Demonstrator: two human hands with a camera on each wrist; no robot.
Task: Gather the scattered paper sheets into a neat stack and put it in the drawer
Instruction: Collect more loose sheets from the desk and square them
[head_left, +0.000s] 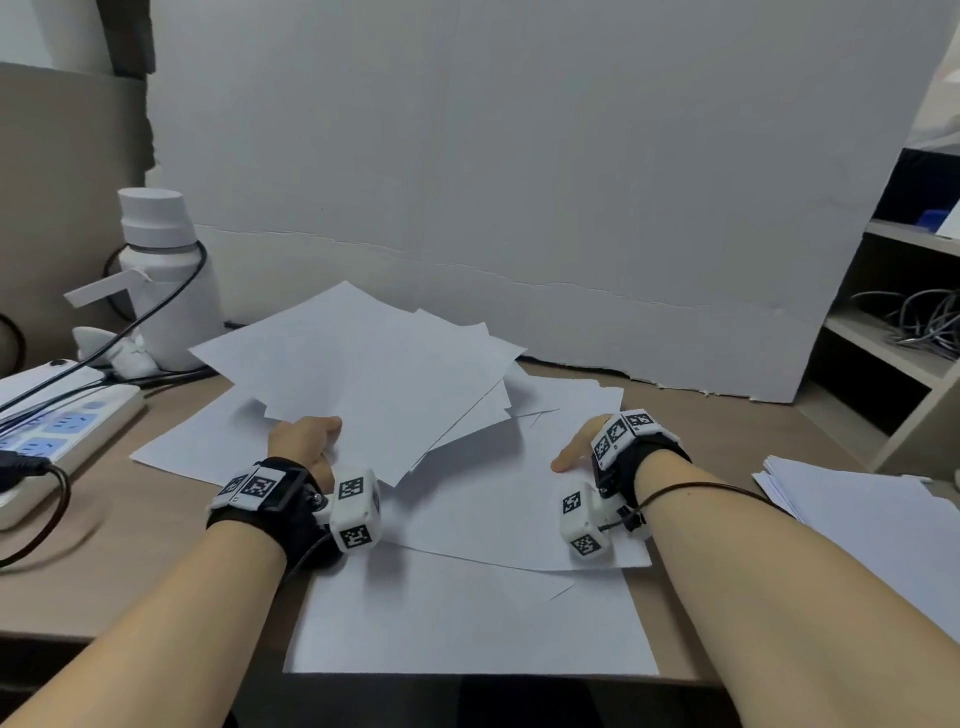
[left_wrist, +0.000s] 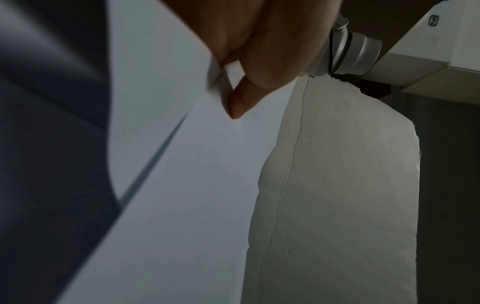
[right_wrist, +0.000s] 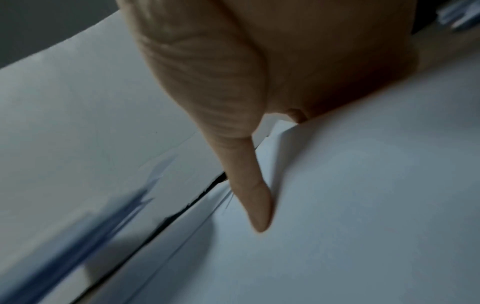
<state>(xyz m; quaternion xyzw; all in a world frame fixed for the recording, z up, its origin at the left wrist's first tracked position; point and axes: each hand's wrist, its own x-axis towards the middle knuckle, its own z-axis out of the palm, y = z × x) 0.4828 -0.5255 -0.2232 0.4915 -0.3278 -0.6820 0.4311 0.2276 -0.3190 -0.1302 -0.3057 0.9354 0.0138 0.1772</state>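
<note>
The left hand (head_left: 304, 441) pinches a fanned bundle of sheets (head_left: 374, 379) lifted off the desk (head_left: 130, 571), thumb (left_wrist: 241, 102) on top as only the left wrist view shows, while the right hand (head_left: 579, 449) lies on a sheet (head_left: 498, 499) with its thumb (right_wrist: 249, 185) out straight; whether its hidden fingers grip the sheet, I cannot tell. More loose sheets (head_left: 467, 623) reach the desk's near edge, and a white board (head_left: 519, 182) walls off the back. A separate paper pile (head_left: 857, 514) lies at the right, cables (head_left: 919, 322) fill a shelf (head_left: 883, 343), and a white bottle (head_left: 161, 270) and power strip (head_left: 62, 426) crowd the left.
</note>
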